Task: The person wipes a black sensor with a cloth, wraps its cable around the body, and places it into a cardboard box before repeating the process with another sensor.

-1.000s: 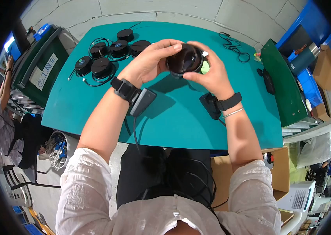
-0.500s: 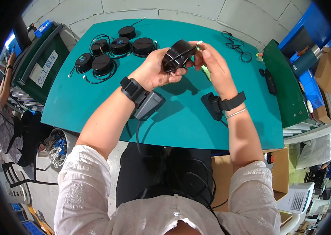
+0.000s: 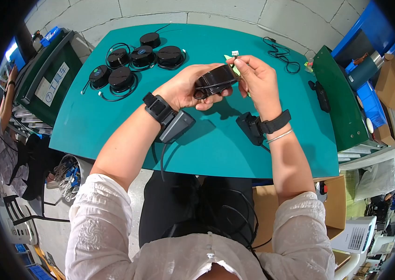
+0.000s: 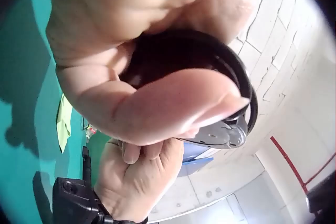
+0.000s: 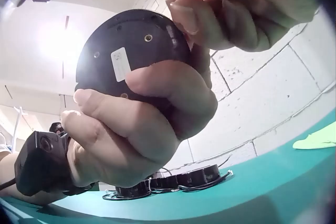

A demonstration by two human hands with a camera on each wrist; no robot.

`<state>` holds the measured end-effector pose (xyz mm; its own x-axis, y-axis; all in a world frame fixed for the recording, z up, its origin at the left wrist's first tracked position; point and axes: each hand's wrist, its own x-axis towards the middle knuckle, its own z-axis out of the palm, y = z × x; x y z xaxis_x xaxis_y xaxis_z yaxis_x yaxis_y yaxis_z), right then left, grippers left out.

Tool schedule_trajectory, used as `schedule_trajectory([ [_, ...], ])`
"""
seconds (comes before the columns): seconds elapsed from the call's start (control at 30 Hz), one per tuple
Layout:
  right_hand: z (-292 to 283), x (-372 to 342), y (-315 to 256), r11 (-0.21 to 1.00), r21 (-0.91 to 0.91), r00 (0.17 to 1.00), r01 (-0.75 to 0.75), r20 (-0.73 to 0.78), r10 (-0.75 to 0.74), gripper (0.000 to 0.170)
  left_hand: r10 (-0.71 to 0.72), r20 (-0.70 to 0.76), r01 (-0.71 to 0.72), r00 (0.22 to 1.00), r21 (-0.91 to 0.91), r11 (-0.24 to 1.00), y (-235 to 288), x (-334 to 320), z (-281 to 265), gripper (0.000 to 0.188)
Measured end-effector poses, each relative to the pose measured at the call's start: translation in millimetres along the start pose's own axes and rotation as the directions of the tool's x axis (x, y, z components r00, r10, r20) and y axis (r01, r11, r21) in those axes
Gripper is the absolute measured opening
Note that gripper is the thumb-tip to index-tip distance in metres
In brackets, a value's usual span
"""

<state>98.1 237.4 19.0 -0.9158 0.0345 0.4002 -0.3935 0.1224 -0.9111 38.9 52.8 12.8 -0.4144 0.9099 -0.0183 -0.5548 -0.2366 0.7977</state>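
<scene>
My left hand [image 3: 183, 86] grips a black round puck-shaped device [image 3: 217, 79], tilted on edge above the table. Its flat underside, with screw holes and a white label [image 5: 121, 64], shows in the right wrist view, where the left fingers [image 5: 123, 124] curl over it. A thin black cable runs along the device's side. At the device's right, my right hand [image 3: 260, 81] pinches that cable between thumb and forefinger, close below its white connector [image 3: 235, 53], which sticks up past the fingertips. In the left wrist view, the left forefinger hides part of the device.
Several similar black devices with cables [image 3: 122, 79] stand on the green table [image 3: 197, 149] at the back left. A light green slip [image 4: 64, 124] lies behind the right hand. Farther right are a coiled black cable [image 3: 281, 56] and a black pouch-like object [image 3: 319, 97]. Another person [image 3: 6, 102] is at far left.
Both hands were around the device, its glossy face showing. It has since tilted in the left hand, while the right hand has let go of its side and taken the cable near the connector.
</scene>
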Motion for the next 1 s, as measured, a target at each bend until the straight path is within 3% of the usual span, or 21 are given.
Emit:
schedule_trajectory([
  [0.2, -7.6, 3.6, 9.9, 1.000, -0.006, 1.000, 0.015, 0.027, -0.015, 0.026, 0.058, -0.023, -0.057, 0.998, 0.045, 0.997, -2.5, 3.6, -6.0, 0.040],
  [0.27, -7.9, 8.4, 16.3, 0.999, 0.040, 0.998, 0.024, 0.056, -0.026, 0.027, 0.262, -0.247, -0.220, 0.933, 0.183, 0.958, -4.1, 5.0, 2.7, 0.038],
  [0.3, -7.6, 9.9, 19.0, 0.996, 0.088, 0.996, 0.031, 0.083, -0.038, 0.030, 0.265, -0.248, -0.224, 0.932, 0.182, 0.957, -6.8, 8.7, 3.4, 0.038],
  [0.37, -8.4, 9.1, 22.2, 0.992, 0.127, 0.993, -0.015, 0.117, 0.000, 0.032, 0.526, -0.310, -0.408, 0.792, 0.372, 0.834, -13.8, 15.7, 1.9, 0.037],
  [0.43, -10.5, 9.1, 27.2, 0.984, 0.165, 0.988, -0.063, 0.151, 0.038, 0.034, 0.557, -0.333, -0.385, 0.761, 0.460, 0.800, -14.7, 16.6, 0.3, 0.036],
  [0.5, -8.8, 10.6, 27.7, 0.992, -0.050, 0.984, 0.114, 0.142, -0.105, 0.037, 0.611, -0.321, -0.367, 0.724, 0.571, 0.735, -15.6, 18.1, -3.3, 0.036],
  [0.63, 1.4, 3.3, 15.6, 0.974, -0.191, 0.990, 0.123, 0.096, -0.106, 0.047, 0.642, -0.333, -0.342, 0.691, 0.632, 0.696, -17.4, 19.9, -9.6, 0.036],
  [0.7, 5.5, 2.9, 18.5, 0.848, -0.428, 0.948, 0.312, 0.086, -0.306, 0.071, 0.643, -0.314, -0.335, 0.698, 0.651, 0.681, -18.4, 20.3, -11.0, 0.036],
  [0.73, 6.7, 2.5, 17.0, 0.848, -0.428, 0.948, 0.312, 0.086, -0.305, 0.071, 0.643, -0.315, -0.334, 0.699, 0.650, 0.682, -18.8, 20.2, -11.2, 0.036],
  [0.8, 8.3, -0.1, 11.8, 0.435, -0.745, 0.832, 0.506, 0.289, -0.473, 0.094, 0.641, -0.273, -0.256, 0.717, 0.753, 0.607, -19.6, 20.4, -9.2, 0.035],
  [0.83, 11.9, -3.1, 11.7, 0.434, -0.747, 0.833, 0.504, 0.288, -0.472, 0.094, 0.640, -0.272, -0.256, 0.719, 0.752, 0.607, -20.9, 20.2, -6.6, 0.035],
  [0.9, 19.8, -8.2, 12.6, 0.313, -0.859, 0.908, 0.405, 0.337, -0.249, 0.103, 0.612, -0.315, -0.237, 0.726, 0.720, 0.652, -24.5, 18.2, -0.6, 0.036],
  [0.93, 17.2, -4.6, 15.2, 0.403, -0.820, 0.911, 0.407, 0.338, -0.235, 0.106, 0.584, -0.334, -0.237, 0.739, 0.684, 0.690, -26.1, 18.2, 0.8, 0.037],
  [1.0, 13.9, -5.9, 16.9, 0.444, -0.810, 0.923, 0.384, 0.321, -0.212, 0.105, 0.561, -0.341, -0.225, 0.754, 0.668, 0.709, -28.4, 19.8, 0.2, 0.038],
])
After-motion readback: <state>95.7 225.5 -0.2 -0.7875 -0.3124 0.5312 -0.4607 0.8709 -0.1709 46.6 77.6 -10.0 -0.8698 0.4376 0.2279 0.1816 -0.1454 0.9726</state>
